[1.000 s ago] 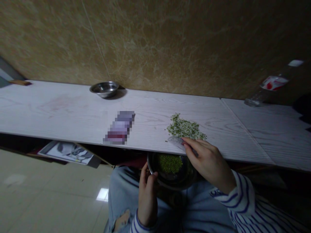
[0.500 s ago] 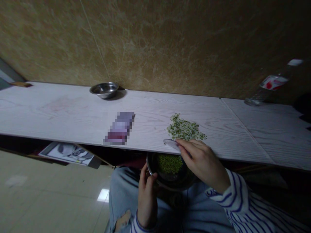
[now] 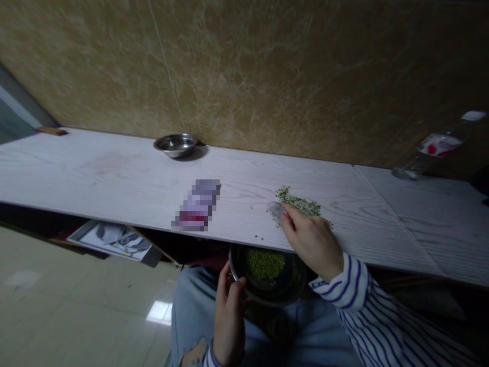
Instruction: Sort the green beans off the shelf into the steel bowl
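Observation:
My left hand [image 3: 229, 316] grips the left rim of a metal bowl [image 3: 263, 299], held over my lap just under the table's front edge. Small green beans [image 3: 265, 262], like mung beans, lie in a heap inside it. With my right hand [image 3: 315, 242] I pinch a thin, see-through rounded piece [image 3: 274, 211], perhaps plastic, close to the tabletop. More green beans [image 3: 301, 203] are spread on the table beyond my right fingers, which partly cover them. A few stray ones lie near the edge above the bowl.
A small steel bowl [image 3: 175, 145] stands by the wall. A blurred-out flat purple item [image 3: 198, 206] lies left of the beans. At the right, a clear bottle [image 3: 439, 145] with a white cap stands on the table [image 3: 95, 188]. Below the left side sits an open box [image 3: 114, 240].
My right hand has moved the clear piece from the table's front edge up to the spread beans. The view has shifted slightly. My left hand still holds the bowl.

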`<state>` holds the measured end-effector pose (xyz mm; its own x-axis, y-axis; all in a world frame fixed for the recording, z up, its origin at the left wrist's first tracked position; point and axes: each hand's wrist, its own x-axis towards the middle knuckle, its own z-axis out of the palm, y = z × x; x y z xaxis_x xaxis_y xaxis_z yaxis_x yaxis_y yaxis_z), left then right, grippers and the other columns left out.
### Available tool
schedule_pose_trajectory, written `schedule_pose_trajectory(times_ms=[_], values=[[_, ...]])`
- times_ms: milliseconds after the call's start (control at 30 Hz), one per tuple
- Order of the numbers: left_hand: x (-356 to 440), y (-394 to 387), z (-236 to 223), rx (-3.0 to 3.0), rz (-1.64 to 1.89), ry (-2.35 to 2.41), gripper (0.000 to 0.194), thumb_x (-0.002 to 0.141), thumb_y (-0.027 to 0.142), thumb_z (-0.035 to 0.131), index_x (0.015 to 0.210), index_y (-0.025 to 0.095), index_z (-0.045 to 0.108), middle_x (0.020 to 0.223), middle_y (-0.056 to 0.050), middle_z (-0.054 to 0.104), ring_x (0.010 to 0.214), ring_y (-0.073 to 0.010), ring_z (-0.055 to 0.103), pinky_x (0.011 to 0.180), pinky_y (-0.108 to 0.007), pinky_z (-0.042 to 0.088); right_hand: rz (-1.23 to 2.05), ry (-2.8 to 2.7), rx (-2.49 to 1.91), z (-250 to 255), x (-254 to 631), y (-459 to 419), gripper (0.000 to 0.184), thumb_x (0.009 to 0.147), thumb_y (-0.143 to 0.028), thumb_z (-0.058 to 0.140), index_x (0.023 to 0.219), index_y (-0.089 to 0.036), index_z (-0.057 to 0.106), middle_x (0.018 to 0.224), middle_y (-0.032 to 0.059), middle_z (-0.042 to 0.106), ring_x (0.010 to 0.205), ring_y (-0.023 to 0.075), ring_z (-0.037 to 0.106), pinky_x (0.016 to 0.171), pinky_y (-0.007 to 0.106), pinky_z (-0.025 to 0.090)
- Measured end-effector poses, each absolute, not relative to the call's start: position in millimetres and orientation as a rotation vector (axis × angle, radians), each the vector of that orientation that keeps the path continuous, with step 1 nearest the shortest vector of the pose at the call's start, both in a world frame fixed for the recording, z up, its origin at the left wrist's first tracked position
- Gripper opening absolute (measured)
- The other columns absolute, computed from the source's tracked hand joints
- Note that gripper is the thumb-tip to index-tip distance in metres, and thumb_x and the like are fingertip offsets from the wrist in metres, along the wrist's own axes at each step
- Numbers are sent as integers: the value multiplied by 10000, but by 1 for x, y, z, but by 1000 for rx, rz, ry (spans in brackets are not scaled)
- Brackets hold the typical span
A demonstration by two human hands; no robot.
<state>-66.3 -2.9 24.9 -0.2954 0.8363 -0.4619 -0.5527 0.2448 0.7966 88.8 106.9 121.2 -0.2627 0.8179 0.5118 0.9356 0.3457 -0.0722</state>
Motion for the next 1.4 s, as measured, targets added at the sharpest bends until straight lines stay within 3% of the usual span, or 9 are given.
schedule_pose_trajectory(times_ms=[167,333,467,833,933,1033,1233,1300,1400], values=[[-72,-3,19,314,1417,1254,501,838,352,654,1324,242,602,1350,-103,661,1192,-283,619,772,-322,562,-285,-2199,-1593,123,85,103,312,954,-185,551,1217,-186,720,777,44,809,620,213,754,596,296,586],[-76,1,22,404,1442,1306,527,800,313,679,1317,224,630,1349,-140,659,1132,-304,649,696,-313,565,-257,-2193,-1603,130,88,100,318,957,-187,544,1219,-183,724,776,54,806,652,239,766,610,316,588],[-77,3,25,381,1426,1306,561,843,361,643,1379,210,575,1397,-156,621,1140,-298,635,690,-309,562,-258,-2205,-1615,129,86,102,327,959,-182,535,1231,-170,717,813,70,812,680,255,773,622,336,597],[-83,5,21,353,1460,1335,586,796,377,674,1353,212,598,1284,-122,670,1071,-281,642,641,-285,525,-195,-2244,-1454,128,80,101,311,958,-146,553,1220,-185,716,958,95,817,773,248,776,735,365,614],[-87,6,25,369,1463,1366,529,772,357,679,1282,219,646,1252,-119,683,1027,-281,659,637,-295,525,-148,-2300,-1436,126,72,109,316,974,-134,526,1231,-172,706,971,109,813,792,250,771,756,381,609],[-92,6,31,377,1461,1389,360,724,329,701,1064,212,711,1192,-138,700,968,-290,666,627,-317,529,-106,-2337,-1397,122,66,106,324,967,-110,531,1232,-187,701,991,101,810,828,244,766,787,385,598],[-95,5,34,401,1466,1439,104,703,290,682,776,223,652,1242,-126,675,974,-267,635,610,-294,516,-20,-2374,-1282,120,70,82,282,955,-91,559,1158,-206,719,979,80,804,868,240,751,800,389,562],[-95,6,33,410,1461,1427,102,712,288,676,784,222,647,1216,-120,682,959,-257,633,613,-288,514,24,-2411,-1234,123,73,75,283,953,-80,563,1148,-213,718,965,65,801,867,230,746,803,387,546],[-95,6,32,392,1474,1402,218,744,316,673,947,238,675,1163,-104,701,927,-242,632,598,-273,503,70,-2442,-1165,127,76,64,277,955,-80,571,1138,-226,718,948,41,802,846,209,745,803,378,531]])
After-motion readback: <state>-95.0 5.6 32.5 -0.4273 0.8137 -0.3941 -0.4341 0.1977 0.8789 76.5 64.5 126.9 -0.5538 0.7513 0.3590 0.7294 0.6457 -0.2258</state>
